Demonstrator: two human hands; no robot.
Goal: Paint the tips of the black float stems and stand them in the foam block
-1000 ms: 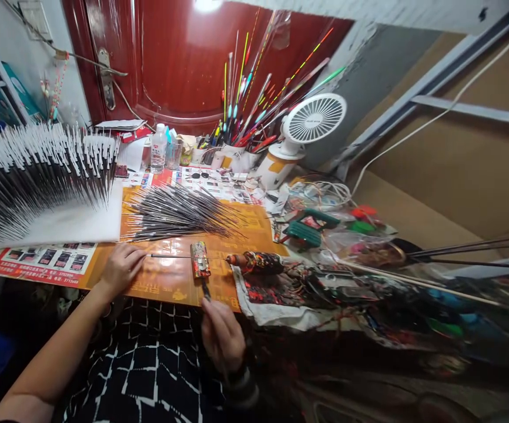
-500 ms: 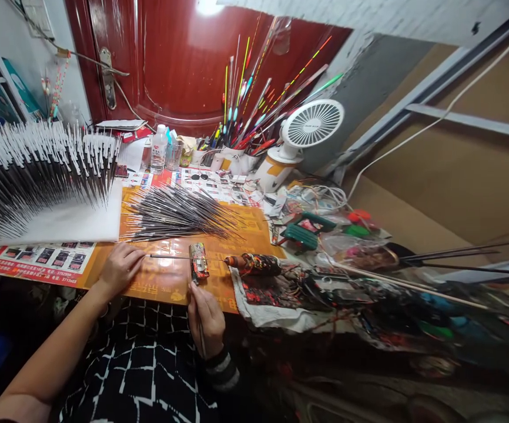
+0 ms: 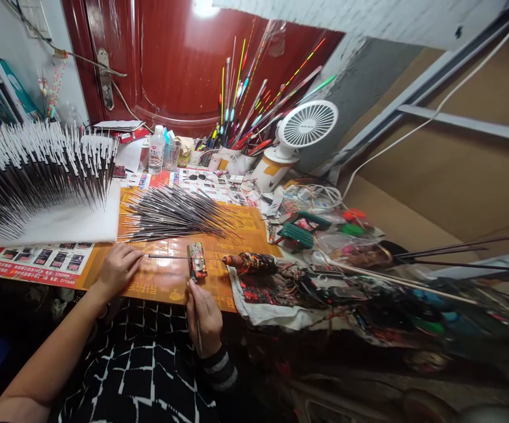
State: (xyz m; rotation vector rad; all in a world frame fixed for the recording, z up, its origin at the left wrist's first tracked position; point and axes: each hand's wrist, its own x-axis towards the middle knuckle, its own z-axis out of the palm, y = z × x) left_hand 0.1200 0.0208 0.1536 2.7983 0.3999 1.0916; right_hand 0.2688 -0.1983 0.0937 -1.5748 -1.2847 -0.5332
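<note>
My left hand [image 3: 120,267] lies at the table's near side, its fingers closed around the left end of a thin dark rod [image 3: 166,256]. The rod runs level to the right, over a paint-smeared block [image 3: 197,262], towards the orange-brown nose of a paint-spattered tool [image 3: 254,263]. In a pinch, my right hand [image 3: 206,317] holds a slender stick like a brush [image 3: 199,333], its upper end close to the block's near edge; its tip is too small to make out. Behind my hands a heap of similar thin dark rods [image 3: 175,212] lies on the orange mat [image 3: 161,288].
On the left, a white foam slab [image 3: 91,223] bears many upright dark rods with white tips. At the back stand a water bottle [image 3: 156,150], coloured fishing floats [image 3: 241,111] and a white fan [image 3: 307,124]. A stained cloth [image 3: 263,314] and clutter lie on the right.
The whole view has shifted slightly, with things now a little further left. Both hands keep their grips, and the rod stays in the same place over the block.
</note>
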